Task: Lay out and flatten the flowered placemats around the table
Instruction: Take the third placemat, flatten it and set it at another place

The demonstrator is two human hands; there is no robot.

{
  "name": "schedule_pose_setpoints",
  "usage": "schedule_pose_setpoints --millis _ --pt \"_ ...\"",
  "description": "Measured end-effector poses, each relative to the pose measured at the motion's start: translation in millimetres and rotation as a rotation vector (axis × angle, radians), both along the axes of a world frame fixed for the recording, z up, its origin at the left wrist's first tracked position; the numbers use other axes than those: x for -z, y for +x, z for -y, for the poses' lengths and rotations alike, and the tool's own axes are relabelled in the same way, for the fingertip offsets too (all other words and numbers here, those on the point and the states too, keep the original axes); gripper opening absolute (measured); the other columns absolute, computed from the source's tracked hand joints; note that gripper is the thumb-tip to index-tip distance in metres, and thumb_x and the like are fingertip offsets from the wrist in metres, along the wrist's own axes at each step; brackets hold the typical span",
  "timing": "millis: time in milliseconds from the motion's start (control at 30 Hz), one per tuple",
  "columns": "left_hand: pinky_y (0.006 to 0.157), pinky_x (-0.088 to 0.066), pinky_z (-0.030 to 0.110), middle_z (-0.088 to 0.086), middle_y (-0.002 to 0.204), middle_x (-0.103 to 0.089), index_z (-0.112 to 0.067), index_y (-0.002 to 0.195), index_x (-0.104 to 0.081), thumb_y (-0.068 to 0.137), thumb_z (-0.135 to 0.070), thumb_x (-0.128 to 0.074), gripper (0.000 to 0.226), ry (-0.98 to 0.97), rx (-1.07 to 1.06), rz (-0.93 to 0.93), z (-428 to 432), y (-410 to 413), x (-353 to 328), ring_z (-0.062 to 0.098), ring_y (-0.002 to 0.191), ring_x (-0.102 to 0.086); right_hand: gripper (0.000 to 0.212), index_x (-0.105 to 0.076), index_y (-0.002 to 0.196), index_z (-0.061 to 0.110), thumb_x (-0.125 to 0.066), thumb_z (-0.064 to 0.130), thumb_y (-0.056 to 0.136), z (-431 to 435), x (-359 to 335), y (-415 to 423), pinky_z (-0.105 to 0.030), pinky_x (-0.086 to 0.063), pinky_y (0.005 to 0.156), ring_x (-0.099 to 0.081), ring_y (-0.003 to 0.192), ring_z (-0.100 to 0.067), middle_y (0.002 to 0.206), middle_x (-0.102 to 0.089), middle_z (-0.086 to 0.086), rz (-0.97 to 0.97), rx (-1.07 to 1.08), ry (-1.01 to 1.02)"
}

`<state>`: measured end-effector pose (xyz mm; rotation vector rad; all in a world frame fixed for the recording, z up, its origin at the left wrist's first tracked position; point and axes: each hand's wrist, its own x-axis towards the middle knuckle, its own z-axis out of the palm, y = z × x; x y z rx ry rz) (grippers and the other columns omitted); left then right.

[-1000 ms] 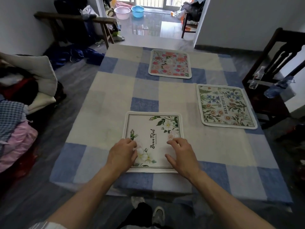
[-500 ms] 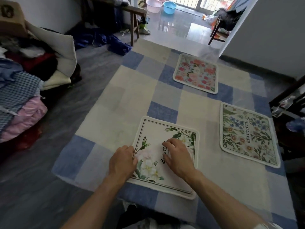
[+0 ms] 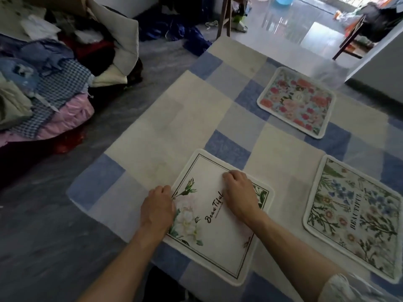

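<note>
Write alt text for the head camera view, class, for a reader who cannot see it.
Two bare hands, left hand and right hand, press on a white flowered placemat at the near edge of a blue-and-cream checked tablecloth. A wildflower placemat lies to its right and a pink-flowered placemat lies farther away.

Daylight enters from the far upper right, glaring white on the glossy floor point(image 3: 314, 33). The surface point(image 3: 185, 127) is evenly, softly lit with faint shadows. Edges bend from wide-angle distortion, and everything looks slightly blurred.
</note>
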<state>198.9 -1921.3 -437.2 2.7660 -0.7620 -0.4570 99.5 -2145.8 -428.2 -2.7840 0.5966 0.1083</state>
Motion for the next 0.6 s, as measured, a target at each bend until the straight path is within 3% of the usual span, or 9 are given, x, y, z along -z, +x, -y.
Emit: schedule_pose_setpoints --millis 133,300,467,600 --pt "0.073 -0.045 0.032 0.006 0.11 -0.055 -0.015 0.109 -0.054 0.094 -0.026 -0.052 0.019 0.0 -0.06 -0.019 7 -1 4 0.021 0.097 -0.051 0.037 -0.055 0.117 0.012 -0.057 0.016 0.08 15 5 24 -0.039 -0.042 0.088 -0.048 0.11 -0.03 0.124 -0.055 -0.009 -0.047 -0.015 -0.01" --pt "0.074 -0.046 0.033 0.009 0.106 -0.056 -0.013 0.109 -0.056 0.085 -0.017 -0.06 0.024 -0.068 -0.109 -0.029 11 0 4 0.023 0.094 -0.052 0.035 -0.053 0.121 0.012 -0.055 0.017 0.086 24 13 41 -0.039 -0.04 0.098 -0.045 0.115 -0.029 0.126 -0.053 -0.009 -0.03 -0.033 0.018" --pt "0.065 -0.047 0.036 0.013 0.093 -0.059 -0.007 0.1 -0.062 0.079 -0.003 -0.063 0.022 -0.14 -0.097 -0.02 11 4 -1 0.03 0.081 -0.056 0.02 -0.058 0.11 0.008 -0.054 0.01 0.091 25 20 38 -0.036 -0.045 0.089 -0.047 0.106 -0.027 0.114 -0.057 -0.01 0.042 -0.039 -0.005" --pt "0.06 -0.049 0.036 0.014 0.086 -0.061 -0.006 0.095 -0.064 0.078 0.003 -0.064 0.019 -0.177 -0.066 0.013 10 3 0 0.031 0.076 -0.057 0.021 -0.061 0.104 0.008 -0.058 0.001 0.085 31 21 34 -0.036 -0.047 0.08 -0.047 0.101 -0.025 0.108 -0.059 -0.009 0.08 -0.011 0.034"
